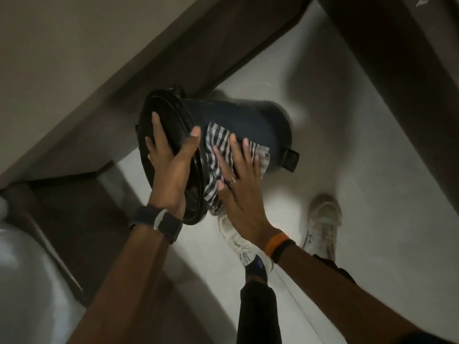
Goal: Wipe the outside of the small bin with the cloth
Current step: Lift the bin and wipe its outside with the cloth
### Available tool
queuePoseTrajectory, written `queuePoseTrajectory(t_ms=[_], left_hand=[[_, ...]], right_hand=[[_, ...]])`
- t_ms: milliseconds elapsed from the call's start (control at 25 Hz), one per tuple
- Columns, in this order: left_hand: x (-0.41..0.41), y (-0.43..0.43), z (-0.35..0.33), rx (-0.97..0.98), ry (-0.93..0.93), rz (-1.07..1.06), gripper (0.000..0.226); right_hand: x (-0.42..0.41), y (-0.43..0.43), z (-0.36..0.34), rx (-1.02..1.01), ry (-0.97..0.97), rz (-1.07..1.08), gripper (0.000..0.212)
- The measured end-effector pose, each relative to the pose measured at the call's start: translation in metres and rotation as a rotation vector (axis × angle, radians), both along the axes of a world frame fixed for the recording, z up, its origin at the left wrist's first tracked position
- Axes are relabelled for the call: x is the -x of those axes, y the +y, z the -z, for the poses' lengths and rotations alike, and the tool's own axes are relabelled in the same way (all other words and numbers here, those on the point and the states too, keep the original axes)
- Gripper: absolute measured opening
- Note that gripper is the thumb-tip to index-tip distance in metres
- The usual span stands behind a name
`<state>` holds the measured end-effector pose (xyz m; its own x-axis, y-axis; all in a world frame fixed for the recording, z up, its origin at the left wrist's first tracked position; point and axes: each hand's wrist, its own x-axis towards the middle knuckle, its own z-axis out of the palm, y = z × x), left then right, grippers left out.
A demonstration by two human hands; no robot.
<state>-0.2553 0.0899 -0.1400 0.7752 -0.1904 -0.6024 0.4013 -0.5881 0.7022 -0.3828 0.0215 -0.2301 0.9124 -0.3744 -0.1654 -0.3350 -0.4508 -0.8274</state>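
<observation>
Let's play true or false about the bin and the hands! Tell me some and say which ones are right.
1. The bin stands upright on the floor. False: it is tilted over, held up.
2. The right hand presses a striped cloth against the bin's side. True.
3. The left hand holds the lid end. True.
4. The cloth is plain red. False: it is dark and white striped.
5. The left wrist wears a watch. True.

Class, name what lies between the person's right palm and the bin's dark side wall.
The striped cloth, pressed flat by the right hand against the bin, as the head view shows.
</observation>
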Motion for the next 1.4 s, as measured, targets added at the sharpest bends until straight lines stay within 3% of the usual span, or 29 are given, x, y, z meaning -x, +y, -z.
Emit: queuePoseTrajectory(t_ms=[80,120,200,240,440,520,640,680,800,880,1000,1080,1160,1240,1360,1400], left_hand=[[-0.002,-0.005,0.0,-0.025,-0.035,0.052,0.108],[-0.001,-0.007,0.001,-0.035,-0.052,0.085,0.106],[0.011,-0.012,-0.001,-0.078,-0.073,0.142,0.103],[0.022,-0.014,-0.003,-0.095,-0.075,0.16,0.102],[0.085,0.003,0.0,-0.144,-0.218,0.191,0.109],[0.099,0.024,0.01,-0.154,-0.291,0.226,0.111],[0.115,0.049,0.02,-0.165,-0.423,0.346,0.105],[0.117,0.051,0.021,-0.125,-0.406,0.323,0.104],[0.107,0.032,0.018,-0.072,-0.354,0.061,0.095],[0.095,0.018,0.022,-0.14,-0.408,-0.049,0.09],[0.098,0.009,0.022,-0.236,-0.453,-0.006,0.101],[0.111,0.012,0.02,-0.25,-0.414,0.06,0.107],[0.123,0.021,0.021,-0.257,-0.43,0.137,0.108],[0.132,0.033,0.021,-0.261,-0.463,0.215,0.106],[0.141,0.046,0.024,-0.245,-0.526,0.309,0.1],[0.144,0.046,0.024,-0.241,-0.523,0.316,0.1]], right_hand=[[-0.008,-0.018,0.016,0.04,0.044,0.095,0.055],[-0.019,-0.041,0.025,0.02,0.166,0.233,0.051],[-0.035,-0.089,0.039,-0.12,0.396,0.463,0.049],[-0.038,-0.097,0.037,-0.179,0.426,0.474,0.049],[-0.017,-0.049,-0.012,-0.061,0.015,-0.02,0.049],[-0.023,-0.08,0.011,0.003,0.143,-0.036,0.046],[-0.034,-0.121,0.041,-0.082,0.448,0.095,0.046],[-0.036,-0.111,0.034,-0.04,0.438,0.04,0.047],[-0.018,-0.053,0.009,0.078,0.111,-0.22,0.05],[-0.01,-0.065,0.018,0.037,0.083,-0.159,0.053],[-0.017,-0.121,0.043,-0.095,0.394,0.13,0.048],[-0.019,-0.105,0.032,-0.028,0.378,0.027,0.049],[-0.008,-0.062,0.008,0.053,0.141,-0.144,0.05],[0.007,-0.06,0.01,0.093,0.056,-0.225,0.05],[-0.007,-0.103,0.037,0.073,0.344,-0.056,0.045],[-0.012,-0.102,0.036,0.043,0.361,0.002,0.046]])
